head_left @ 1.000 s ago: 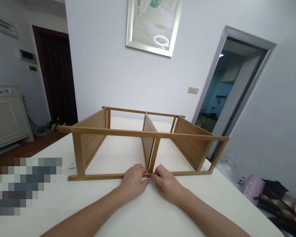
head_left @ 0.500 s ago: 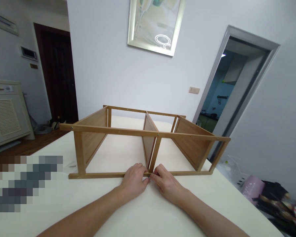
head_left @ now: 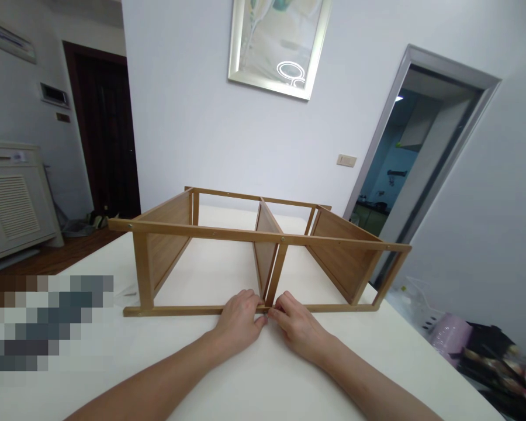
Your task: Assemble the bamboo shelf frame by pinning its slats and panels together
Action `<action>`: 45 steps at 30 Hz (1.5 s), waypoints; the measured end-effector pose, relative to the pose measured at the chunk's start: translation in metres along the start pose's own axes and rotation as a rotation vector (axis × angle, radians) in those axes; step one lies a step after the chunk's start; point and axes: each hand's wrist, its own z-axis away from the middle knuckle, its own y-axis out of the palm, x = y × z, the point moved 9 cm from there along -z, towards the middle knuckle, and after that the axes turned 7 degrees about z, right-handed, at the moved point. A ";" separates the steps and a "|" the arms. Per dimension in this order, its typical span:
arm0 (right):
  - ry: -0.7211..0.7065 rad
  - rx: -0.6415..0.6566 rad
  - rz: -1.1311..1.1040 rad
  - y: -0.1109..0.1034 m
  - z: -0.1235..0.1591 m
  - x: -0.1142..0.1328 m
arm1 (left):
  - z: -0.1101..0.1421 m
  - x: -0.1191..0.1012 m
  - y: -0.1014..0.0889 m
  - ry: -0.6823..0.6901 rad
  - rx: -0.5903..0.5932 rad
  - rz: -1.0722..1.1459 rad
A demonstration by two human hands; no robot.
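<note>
While the left hand (head_left: 240, 318) clasps the rack's (head_left: 264, 251) lower rail (head_left: 175, 311), I can't tell if the right hand (head_left: 296, 324) there grips anything.

A home, going by my feed. Framed picture (head_left: 276, 47) on a pale wall (head_left: 201, 134), switch (head_left: 346, 161) near a doorway (head_left: 388, 126). Through it I get what reads as a kitchen (head_left: 390, 166): wall unit (head_left: 414, 126), counter (head_left: 370, 206), small dark items unclear. To the left I see a dark door (head_left: 107, 128), likely shoes (head_left: 99, 221) at its foot, louvred cabinet (head_left: 13, 199), wood floor (head_left: 83, 248). Right edge: household clutter (head_left: 495, 362), blurred.
</note>
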 end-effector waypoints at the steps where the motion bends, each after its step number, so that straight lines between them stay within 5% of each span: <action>1: 0.007 -0.010 0.005 0.000 0.001 -0.001 | 0.000 -0.001 0.000 0.000 0.001 0.002; 21: -0.110 -0.020 0.149 -0.006 -0.004 0.018 | 0.000 0.000 0.002 0.032 -0.039 -0.014; 45: 0.065 -0.004 -0.119 0.010 0.004 -0.008 | 0.001 -0.001 0.001 0.008 -0.020 -0.012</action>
